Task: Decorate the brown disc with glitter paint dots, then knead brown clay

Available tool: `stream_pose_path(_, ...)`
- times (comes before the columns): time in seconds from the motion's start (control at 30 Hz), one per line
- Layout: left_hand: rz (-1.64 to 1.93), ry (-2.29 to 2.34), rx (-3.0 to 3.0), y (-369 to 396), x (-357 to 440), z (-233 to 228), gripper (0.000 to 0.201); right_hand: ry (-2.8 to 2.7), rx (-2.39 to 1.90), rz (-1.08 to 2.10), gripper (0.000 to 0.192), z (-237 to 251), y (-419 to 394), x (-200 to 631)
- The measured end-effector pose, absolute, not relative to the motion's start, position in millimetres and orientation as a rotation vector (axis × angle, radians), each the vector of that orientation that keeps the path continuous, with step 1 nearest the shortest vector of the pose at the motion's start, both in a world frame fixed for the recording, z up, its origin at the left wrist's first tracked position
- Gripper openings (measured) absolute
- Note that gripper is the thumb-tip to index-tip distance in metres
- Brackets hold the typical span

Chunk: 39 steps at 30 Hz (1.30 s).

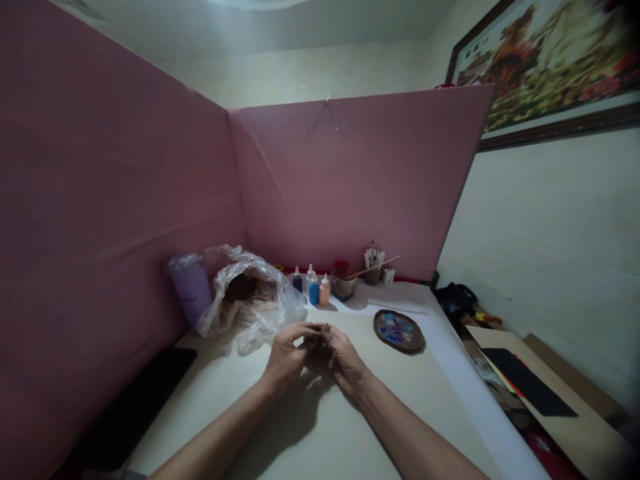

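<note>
Your left hand [289,348] and right hand [344,353] meet fingertip to fingertip low over the desk [320,427], closed together on a small brownish lump [317,343], barely visible, shape unclear, pinched equally between them; painted disc [399,330] lies just right, plastic bag [247,300] left-forward.

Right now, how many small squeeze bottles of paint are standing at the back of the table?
4: a dark blue squeeze bottle, a white-capped one half hidden behind, a light blue one and a peach one, clustered beside the crumpled clear plastic bag. More may be hidden behind it.
</note>
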<state>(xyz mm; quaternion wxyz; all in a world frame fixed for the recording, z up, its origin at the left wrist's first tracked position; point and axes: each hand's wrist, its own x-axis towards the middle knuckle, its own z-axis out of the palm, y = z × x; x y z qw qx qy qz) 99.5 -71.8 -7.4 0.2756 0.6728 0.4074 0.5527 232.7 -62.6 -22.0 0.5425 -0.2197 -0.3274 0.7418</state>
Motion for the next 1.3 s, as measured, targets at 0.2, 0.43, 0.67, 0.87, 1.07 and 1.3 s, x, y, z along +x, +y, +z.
stream_pose_path(0.2, 1.521, 1.249, 1.851, -75, 106, -6, 0.018, -0.755, -0.536, 1.802, 0.043, -18, -63, 233)
stream_pose_path(0.43, 1.592, 1.277, 2.010, -76, 101, 6, 0.016, -0.770, -0.596, 1.742, 0.034, -18, -65, 232)
stream_pose_path(0.67, 1.321, 1.450, 2.454, -73, 110, 0, 0.012, -0.718, -0.602, 1.689, 0.035, -25, -59, 228)
stream_pose_path(0.87, 1.571, 1.375, 2.346, -72, 95, 7, 0.024, -0.714, -0.599, 1.700, 0.037, -26, -61, 228)
stream_pose_path(1.07, 1.633, 1.662, 2.398, -71, 38, 30, 0.020, -0.751, -0.623, 1.742, 0.038, -31, -58, 233)
stream_pose_path(1.3, 1.002, 2.784, 2.125, -70, -19, 47, 0.048, -0.739, -0.649, 1.754, 0.036, -26, -62, 232)
